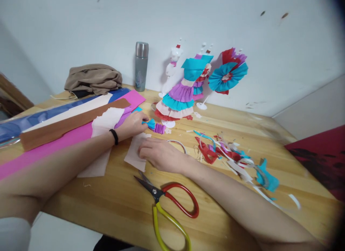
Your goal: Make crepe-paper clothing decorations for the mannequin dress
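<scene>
My left hand (134,124), a black band at its wrist, has its fingers closed at the near end of a gathered blue crepe paper piece (151,124). A pleated purple crepe paper piece (159,128) lies just beyond that. My right hand (157,154) is curled over a small pale pink crepe paper piece (132,158), its fingertips tucked under and partly hidden. Below it lie scissors (156,194) with one red and one yellow handle, blades slightly parted. A larger pale sheet (107,121) sits under my left forearm.
Dress forms in layered paper, one with a tiered skirt (179,94), another with a blue rosette (228,77), stand by the wall. Paper scraps (234,157) litter the right side. Rolled crepe paper (70,123), a brown cloth (94,77) and a flask (141,67) occupy the left.
</scene>
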The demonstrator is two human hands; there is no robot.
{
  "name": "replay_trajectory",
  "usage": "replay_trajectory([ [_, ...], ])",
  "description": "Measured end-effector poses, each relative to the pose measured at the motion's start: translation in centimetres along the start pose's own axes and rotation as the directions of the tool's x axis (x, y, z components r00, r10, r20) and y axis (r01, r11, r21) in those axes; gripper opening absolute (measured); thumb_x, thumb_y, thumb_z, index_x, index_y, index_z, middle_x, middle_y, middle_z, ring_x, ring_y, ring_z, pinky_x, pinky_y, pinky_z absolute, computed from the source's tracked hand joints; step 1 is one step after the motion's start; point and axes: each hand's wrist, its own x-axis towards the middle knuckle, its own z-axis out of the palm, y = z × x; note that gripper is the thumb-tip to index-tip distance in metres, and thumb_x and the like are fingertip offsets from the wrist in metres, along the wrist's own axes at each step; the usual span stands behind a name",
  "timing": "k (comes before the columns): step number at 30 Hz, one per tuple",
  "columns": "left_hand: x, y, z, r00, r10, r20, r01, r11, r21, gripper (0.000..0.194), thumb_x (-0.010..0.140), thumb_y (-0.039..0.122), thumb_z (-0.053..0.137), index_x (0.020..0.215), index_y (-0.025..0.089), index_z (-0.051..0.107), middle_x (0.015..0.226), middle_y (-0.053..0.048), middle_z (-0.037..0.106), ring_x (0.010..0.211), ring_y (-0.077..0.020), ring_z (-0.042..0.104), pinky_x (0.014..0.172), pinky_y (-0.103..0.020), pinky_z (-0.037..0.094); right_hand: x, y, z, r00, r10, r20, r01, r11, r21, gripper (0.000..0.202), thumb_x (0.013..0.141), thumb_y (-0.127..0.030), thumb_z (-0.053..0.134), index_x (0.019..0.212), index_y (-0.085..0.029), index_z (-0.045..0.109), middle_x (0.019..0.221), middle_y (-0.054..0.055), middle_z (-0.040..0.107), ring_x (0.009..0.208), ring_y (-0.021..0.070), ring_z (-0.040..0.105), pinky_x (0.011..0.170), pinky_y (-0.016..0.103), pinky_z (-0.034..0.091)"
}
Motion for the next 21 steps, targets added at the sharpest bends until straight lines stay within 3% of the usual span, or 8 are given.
replay_trajectory([
  [5,0.2,0.7,-0.8,0.995,-0.075,-0.060,0.069,0.992,-0.110,0.026,0.084,0.030,0.049,0.065,0.016,0.060,0.063,0.001,0.057,0.064,-0.0130,0.049,0.061,-0.027,0.035,-0.3,0.6,-1.6,0.993,0.106,-0.056,-0.091,0.970,0.227,0.014,0.088,-0.008,0.052,0.087,-0.017,0.064,0.093,0.007,0.070,0.089,0.0176,0.061,0.082,0.033,0.050],
  [7,0.4,1.2,-1.3,0.988,-0.090,-0.126,0.067,0.982,-0.174,0.026,0.084,0.032,0.050,0.067,0.015,0.061,0.064,0.001,0.057,0.063,-0.0125,0.048,0.060,-0.027,0.035,-0.4,0.5,-2.0,0.997,0.073,-0.005,-0.070,0.972,0.225,0.008,0.087,-0.016,0.061,0.093,-0.017,0.067,0.101,0.009,0.071,0.095,0.0199,0.063,0.088,0.036,0.051],
  [9,0.3,2.2,-2.0,0.975,-0.078,-0.206,0.027,0.970,-0.241,0.025,0.084,0.033,0.052,0.075,0.014,0.066,0.070,-0.001,0.063,0.067,-0.0134,0.052,0.063,-0.026,0.039,-0.3,0.2,-1.9,0.998,0.044,0.049,-0.051,0.987,0.151,0.015,0.085,-0.023,0.067,0.099,-0.016,0.069,0.107,0.011,0.070,0.100,0.0233,0.062,0.091,0.040,0.050],
  [12,-0.3,4.5,-3.5,0.956,-0.027,-0.291,-0.061,0.955,-0.289,0.025,0.084,0.033,0.054,0.080,0.014,0.069,0.082,-0.005,0.071,0.079,-0.0169,0.060,0.074,-0.028,0.046,-0.1,-0.2,-1.2,0.996,0.051,0.067,-0.055,0.997,0.061,0.014,0.086,-0.012,0.059,0.092,-0.014,0.072,0.103,0.013,0.070,0.098,0.0244,0.062,0.090,0.041,0.049],
  [14,-1.0,6.3,-4.6,0.963,0.021,-0.268,-0.099,0.955,-0.281,0.027,0.086,0.034,0.053,0.078,0.015,0.069,0.080,-0.005,0.070,0.080,-0.0193,0.062,0.074,-0.030,0.048,0.0,-0.1,-1.0,0.994,0.109,0.004,-0.108,0.982,0.157,0.019,0.085,-0.007,0.054,0.088,-0.014,0.071,0.097,0.011,0.070,0.094,0.0215,0.062,0.086,0.037,0.050],
  [16,-1.8,7.9,-5.7,0.971,0.041,-0.236,-0.111,0.951,-0.290,0.030,0.088,0.038,0.051,0.075,0.018,0.070,0.071,-0.003,0.066,0.074,-0.0196,0.061,0.069,-0.031,0.049,0.1,0.2,-1.3,0.967,0.243,-0.078,-0.197,0.904,0.380,0.014,0.087,-0.012,0.056,0.084,-0.015,0.070,0.089,0.007,0.069,0.083,0.0172,0.061,0.076,0.031,0.050],
  [18,-2.4,8.8,-6.4,0.980,0.023,-0.196,-0.089,0.937,-0.339,0.036,0.090,0.042,0.049,0.076,0.018,0.071,0.067,-0.002,0.063,0.071,-0.0194,0.061,0.066,-0.031,0.049,0.1,0.7,-2.2,0.916,0.389,-0.098,-0.254,0.752,0.608,0.014,0.087,-0.024,0.061,0.076,-0.016,0.066,0.076,0.002,0.065,0.069,0.0130,0.057,0.065,0.027,0.045],
  [21,-2.4,8.7,-6.7,0.989,-0.015,-0.147,-0.058,0.877,-0.477,0.046,0.094,0.049,0.045,0.086,0.014,0.072,0.082,-0.007,0.071,0.080,-0.0199,0.067,0.071,-0.031,0.053,0.1,1.2,-4.0,0.859,0.510,-0.054,-0.277,0.549,0.788,0.023,0.081,-0.034,0.068,0.067,-0.016,0.060,0.061,-0.003,0.056,0.056,0.0086,0.048,0.054,0.022,0.036],
])
